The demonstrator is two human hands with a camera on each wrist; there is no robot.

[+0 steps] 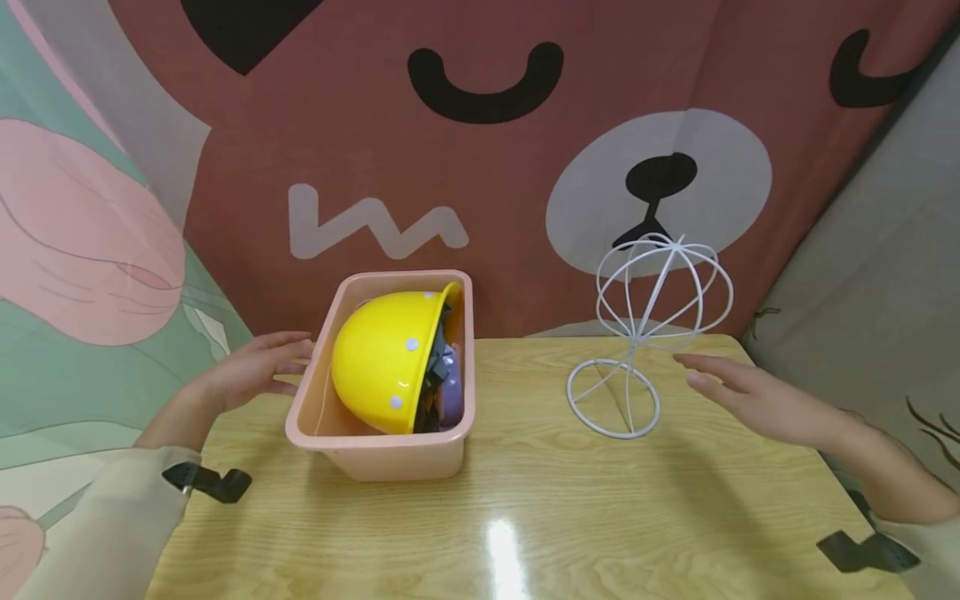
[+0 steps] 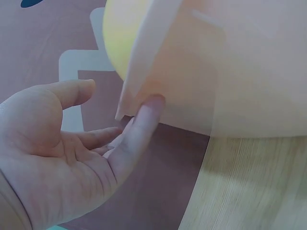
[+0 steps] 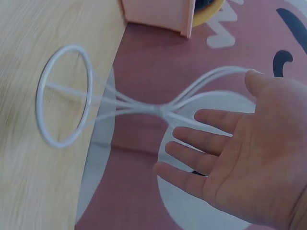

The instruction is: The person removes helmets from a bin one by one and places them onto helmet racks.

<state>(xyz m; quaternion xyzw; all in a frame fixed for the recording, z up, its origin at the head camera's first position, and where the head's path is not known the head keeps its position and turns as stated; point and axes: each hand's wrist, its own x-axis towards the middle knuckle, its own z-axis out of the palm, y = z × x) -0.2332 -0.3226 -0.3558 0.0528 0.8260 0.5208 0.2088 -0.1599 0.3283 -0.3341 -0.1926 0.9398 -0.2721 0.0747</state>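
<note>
A pink plastic bin [image 1: 390,458] stands on the left half of the table. Inside it lies a yellow hard hat [image 1: 378,358] on its side, its dark inner straps facing right, with a purple item [image 1: 451,387] partly hidden behind it. My left hand [image 1: 258,367] is at the bin's left side, fingers extended near the wall; whether they touch it I cannot tell. On the right stands a white wire stand [image 1: 632,337] with a round cage top and a ring base. Beside it, my right hand [image 1: 765,404] is held with fingers extended, holding nothing.
The wood-grain table [image 1: 555,500] runs back to a cloth backdrop [image 1: 510,167] with a bear's face. More printed cloth hangs at the left and right sides. Dark camera mounts [image 1: 207,482] sit on both wrists.
</note>
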